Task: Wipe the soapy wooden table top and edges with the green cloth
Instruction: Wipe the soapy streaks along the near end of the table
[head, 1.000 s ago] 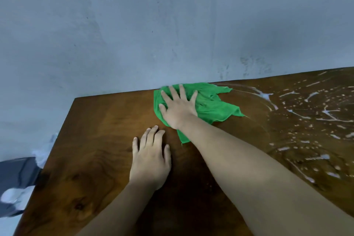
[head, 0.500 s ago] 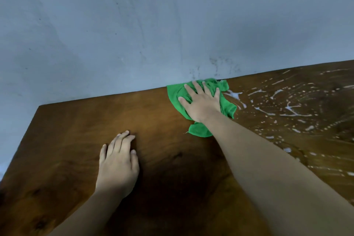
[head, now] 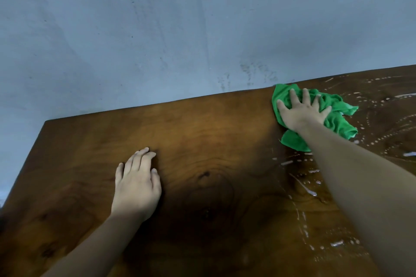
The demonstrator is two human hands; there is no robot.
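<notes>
The green cloth (head: 340, 127) lies bunched on the wooden table (head: 213, 130), at its far edge where the top meets the wall (head: 180, 29); the right hand (head: 301, 112) is spread flat on the cloth, fingers straight and splayed, pressing it down rather than clutching it. To the right of the cloth and nearer the person than it, white soap streaks and dotted trails (head: 382, 139) cover the wood; to the left of the cloth the wood looks bare and dull. Well to the left of the cloth and nearer the person, the left hand (head: 137, 184) rests palm-down on the wood, fingers relaxed and together, holding nothing, apparently as a brace.

The step in hand looks like wiping the top along the back edge, at the border of the soapy part; the next move probably calls for steady downward pressure and a sweep to the right of the cloth, into the suds, with the edges left for later.

The table runs out of view right of the cloth, so how much soap remains cannot be judged; the part of the cloth under the palm is hidden, and the table's side faces are not visible at all.
</notes>
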